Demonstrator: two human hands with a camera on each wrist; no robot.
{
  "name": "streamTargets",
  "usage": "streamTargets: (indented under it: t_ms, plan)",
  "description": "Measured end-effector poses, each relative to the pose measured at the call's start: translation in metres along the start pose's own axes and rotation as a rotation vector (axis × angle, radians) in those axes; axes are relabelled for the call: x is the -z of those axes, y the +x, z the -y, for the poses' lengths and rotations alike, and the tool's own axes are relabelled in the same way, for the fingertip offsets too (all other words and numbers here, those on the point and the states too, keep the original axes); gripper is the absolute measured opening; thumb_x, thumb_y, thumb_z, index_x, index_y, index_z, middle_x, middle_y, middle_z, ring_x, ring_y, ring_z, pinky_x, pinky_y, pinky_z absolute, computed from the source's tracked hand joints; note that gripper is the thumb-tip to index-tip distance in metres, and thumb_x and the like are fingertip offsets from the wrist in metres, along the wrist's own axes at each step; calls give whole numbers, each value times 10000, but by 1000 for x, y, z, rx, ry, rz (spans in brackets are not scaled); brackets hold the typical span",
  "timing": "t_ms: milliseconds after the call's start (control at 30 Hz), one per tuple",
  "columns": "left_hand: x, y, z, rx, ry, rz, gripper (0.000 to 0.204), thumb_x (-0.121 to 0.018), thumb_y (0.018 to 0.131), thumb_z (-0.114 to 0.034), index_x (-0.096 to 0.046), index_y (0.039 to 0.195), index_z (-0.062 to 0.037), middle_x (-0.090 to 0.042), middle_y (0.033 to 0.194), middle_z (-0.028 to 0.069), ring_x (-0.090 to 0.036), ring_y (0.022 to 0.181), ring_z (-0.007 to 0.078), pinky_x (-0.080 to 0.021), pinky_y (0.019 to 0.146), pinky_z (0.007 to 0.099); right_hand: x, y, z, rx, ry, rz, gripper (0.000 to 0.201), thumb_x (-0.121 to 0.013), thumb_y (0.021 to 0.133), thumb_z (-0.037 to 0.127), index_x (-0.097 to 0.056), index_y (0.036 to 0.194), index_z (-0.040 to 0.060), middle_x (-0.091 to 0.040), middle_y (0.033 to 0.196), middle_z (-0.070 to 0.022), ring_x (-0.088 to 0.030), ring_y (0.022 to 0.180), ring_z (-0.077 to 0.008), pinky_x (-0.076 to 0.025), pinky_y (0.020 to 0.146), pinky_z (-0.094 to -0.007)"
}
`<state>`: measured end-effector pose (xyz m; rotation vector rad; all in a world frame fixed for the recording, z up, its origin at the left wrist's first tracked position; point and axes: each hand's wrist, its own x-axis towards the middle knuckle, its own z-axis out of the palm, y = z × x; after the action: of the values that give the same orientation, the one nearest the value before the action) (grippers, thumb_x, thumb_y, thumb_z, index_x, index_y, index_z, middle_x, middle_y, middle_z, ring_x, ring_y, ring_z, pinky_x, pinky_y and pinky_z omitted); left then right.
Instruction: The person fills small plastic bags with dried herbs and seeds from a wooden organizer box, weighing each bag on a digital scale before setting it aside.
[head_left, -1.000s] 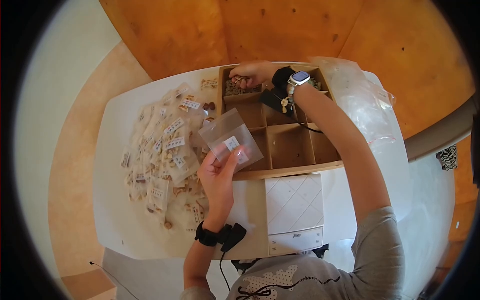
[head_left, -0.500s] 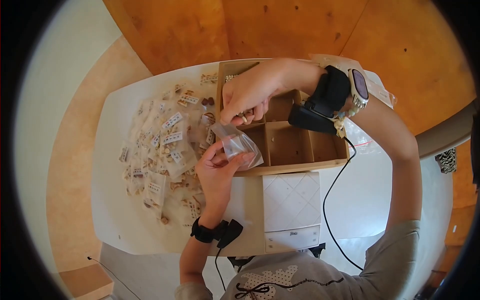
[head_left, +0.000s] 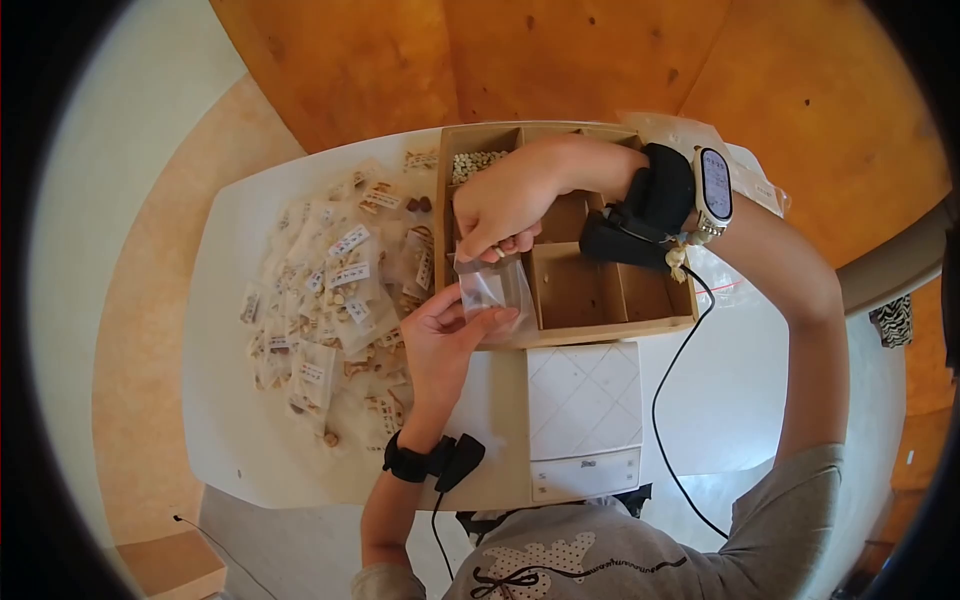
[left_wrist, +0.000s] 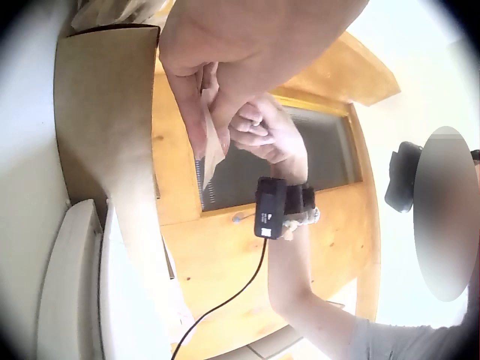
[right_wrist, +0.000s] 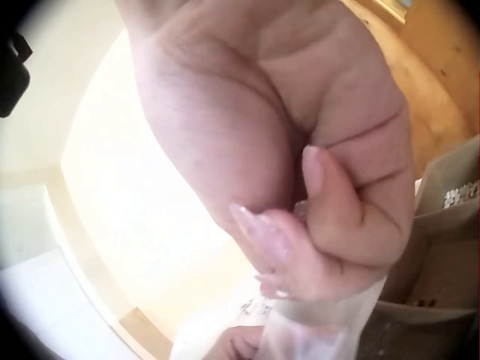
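My left hand (head_left: 437, 345) pinches a small clear plastic bag (head_left: 497, 285) between thumb and fingers, in front of the left part of a divided cardboard box (head_left: 600, 334). My right hand (head_left: 508, 200) is right above the bag's upper edge, fingers curled inward. A small pale piece (head_left: 501, 252) shows at its fingers; the rest of what it holds is hidden in the palm. In the left wrist view the bag (left_wrist: 212, 146) stands edge-on, with the curled right hand (left_wrist: 262, 131) close behind it. Small whitish pieces (head_left: 475, 164) fill the box's back left compartment.
A pile of labelled clear packets (head_left: 330, 270) with dried contents covers the table's left side. A white flat scale (head_left: 584, 400) lies before the box. Large plastic bags (head_left: 745, 180) lie at the right, and a black cable (head_left: 657, 400) hangs from the right wrist.
My right hand has come out of the back left compartment, towards me, to the top of the bag. The left hand's bag, flat at first, has been tilted and bulged.
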<state>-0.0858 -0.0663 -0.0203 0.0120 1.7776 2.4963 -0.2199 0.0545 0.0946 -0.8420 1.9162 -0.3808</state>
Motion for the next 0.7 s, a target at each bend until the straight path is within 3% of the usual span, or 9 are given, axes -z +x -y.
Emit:
streamTargets:
  t_ms: [133,333,433,633,700]
  plan:
    - [3,0,-4,55,-34,51,372,-625,762,64,-516,1116,91,-656,850,146,-652,768,177,-528,709,253,-2,0,-11,7,26,77,357,-490,845,299,-562,670,-3,-504,567,-30,-485,528,-121,-414,502,-263]
    - [7,2,-3,119,2,126,378,-640,749,60,-539,1113,63,-654,852,113,-646,759,153,-528,705,251,-17,-2,1,-37,-372,-73,332,-550,774,307,-589,625,13,-543,564,-60,-514,520,-160,-408,490,-291]
    - [5,3,-5,143,4,151,397,-655,735,55,-545,1117,51,-652,865,92,-639,751,131,-524,698,241,-17,-3,2,84,-299,-15,327,-583,730,306,-587,574,18,-526,511,-57,-511,487,-158,-400,472,-300]
    - [6,3,-8,154,13,223,363,-687,714,36,-573,1058,42,-645,849,66,-625,728,104,-523,682,230,-18,-4,-1,273,-314,-115,225,-630,650,205,-597,571,-2,-522,463,-63,-523,444,-156,-393,445,-305]
    - [8,3,-7,170,35,245,316,-694,710,31,-585,1006,34,-640,822,55,-621,717,98,-526,657,229,-17,-4,2,259,-416,-131,179,-643,624,167,-617,600,-8,-540,480,-66,-534,458,-163,-395,446,-304]
